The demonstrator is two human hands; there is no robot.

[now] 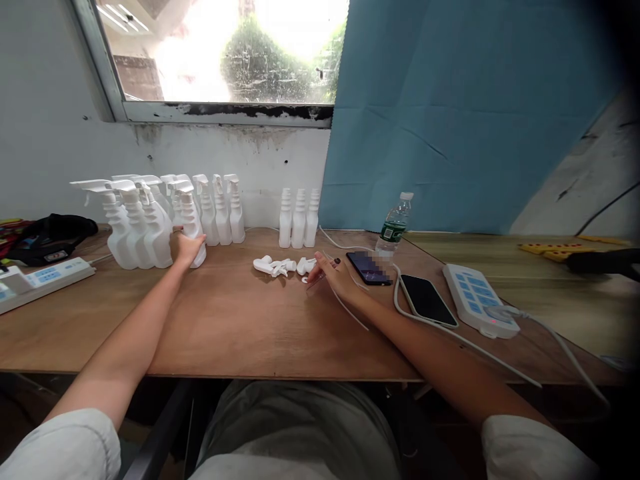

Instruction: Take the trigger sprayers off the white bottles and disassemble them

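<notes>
At the left, my left hand (189,249) is closed round the lower body of a white spray bottle (189,212), which stands upright with its trigger head on. Several more white spray bottles (133,227) with heads stand close beside and behind it. Near the table's middle, my right hand (331,273) has its fingers bent at a white trigger spray head (305,267), partly hidden by them. A thin clear dip tube (350,312) runs out from under this hand. Left of it lie loose white trigger heads (274,267).
Three white bottles without heads (299,220) stand by the wall. To the right are a water bottle (395,227), two phones (429,301), a power strip (480,300) and a white cable (465,340). Another power strip (50,275) and a black strap (55,237) lie far left.
</notes>
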